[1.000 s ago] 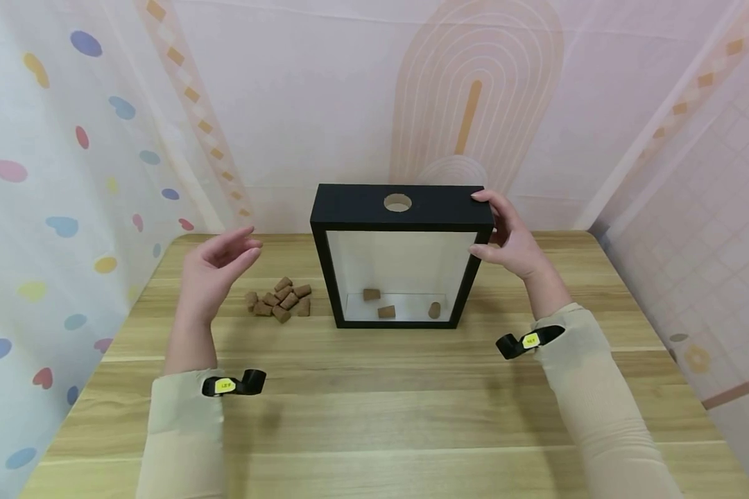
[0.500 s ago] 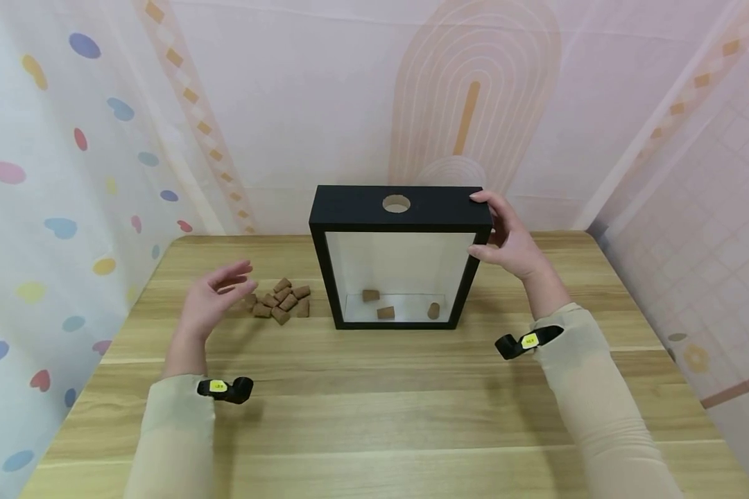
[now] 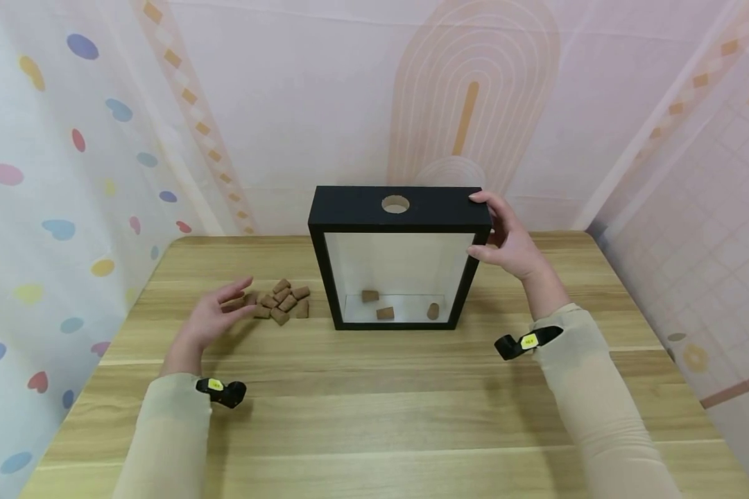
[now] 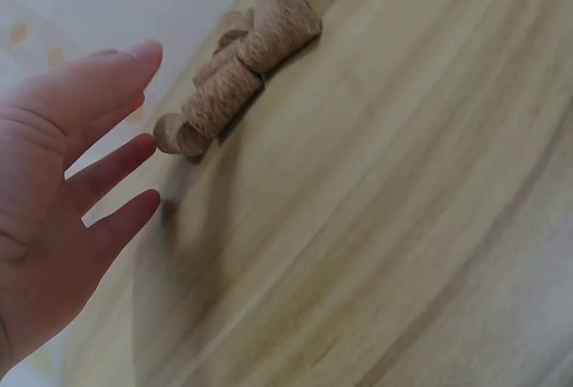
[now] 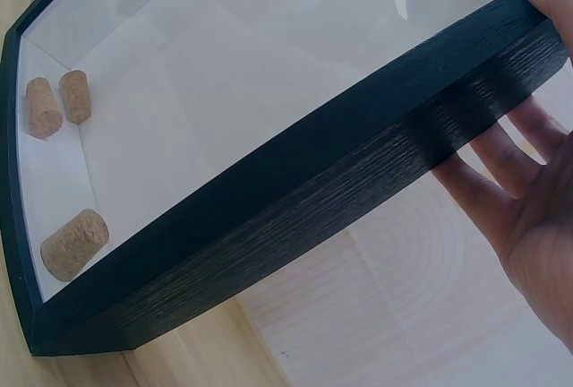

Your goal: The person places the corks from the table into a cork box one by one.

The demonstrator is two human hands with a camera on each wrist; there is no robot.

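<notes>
Because the black shadow-box frame (image 3: 399, 256) stands upright on its narrow edge at the back of the bench (image 3: 374, 416), long axis vertical and hole upward, it could tip if the right hand (image 3: 505, 239), clasping its top right corner, slackens. The left hand (image 3: 215, 315), fingers spread and empty, might scatter the corks (image 3: 281, 301) just beside it.

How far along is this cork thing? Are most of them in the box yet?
Not most. Three corks lie at the bottom of the black frame box. The right hand steadies its upper right corner, thumb on the front edge and fingers behind. The left hand, fingers open, reaches for the pile of loose corks on the table but holds none. That pile, roughly nine or ten, is left.
</notes>
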